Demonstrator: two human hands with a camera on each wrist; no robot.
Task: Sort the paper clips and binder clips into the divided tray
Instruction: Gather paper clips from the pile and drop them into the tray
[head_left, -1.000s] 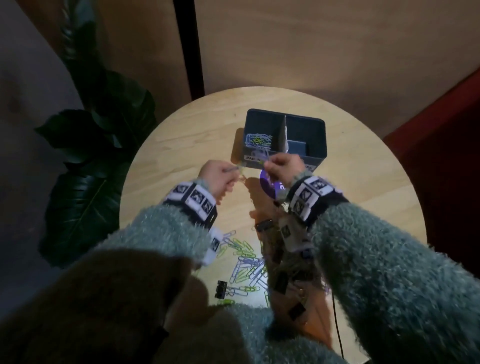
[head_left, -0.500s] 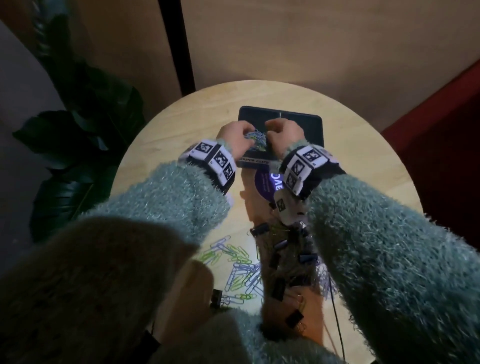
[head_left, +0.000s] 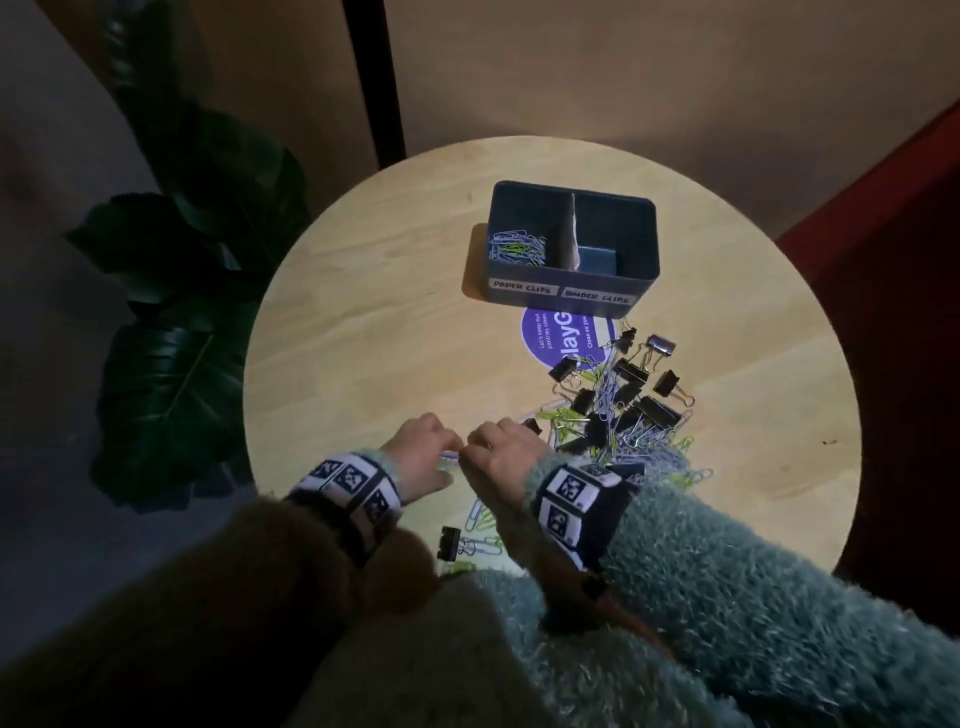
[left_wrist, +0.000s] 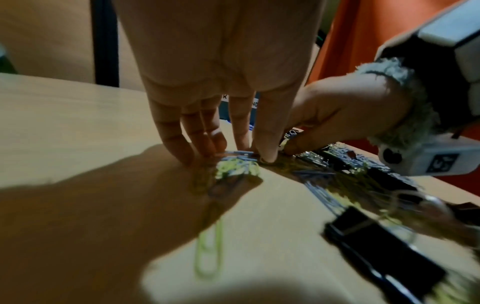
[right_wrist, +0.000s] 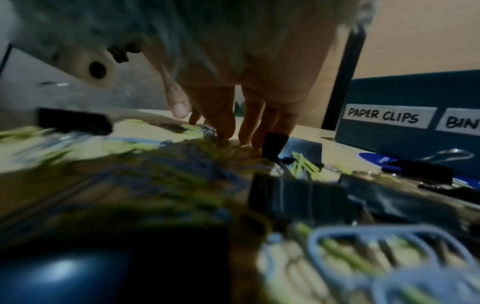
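Note:
The dark divided tray (head_left: 641, 270) stands at the back of the round table, labelled PAPER CLIPS on the left and BINDER CLIPS on the right. Blue and green paper clips (head_left: 517, 249) lie in its left compartment. A mixed pile of paper clips (head_left: 652, 452) and black binder clips (head_left: 657, 410) spreads in front of it. My left hand (head_left: 452, 447) and right hand (head_left: 470, 453) meet knuckles-up at the pile's near left edge. In the left wrist view my left hand (left_wrist: 233, 152) pinches a small bunch of clips against the table. My right hand (right_wrist: 207, 125) curls its fingers onto clips, thumb slightly apart.
A purple round sticker (head_left: 563, 338) lies between tray and pile. One binder clip (head_left: 449, 543) sits alone near the front edge, by my left wrist. Bare wood (head_left: 363, 338) fills the table's left half. A large-leaved plant (head_left: 192, 312) stands left of the table.
Both hands have come back from over the tray's left compartment to the near edge of the pile and now sit on clips there.

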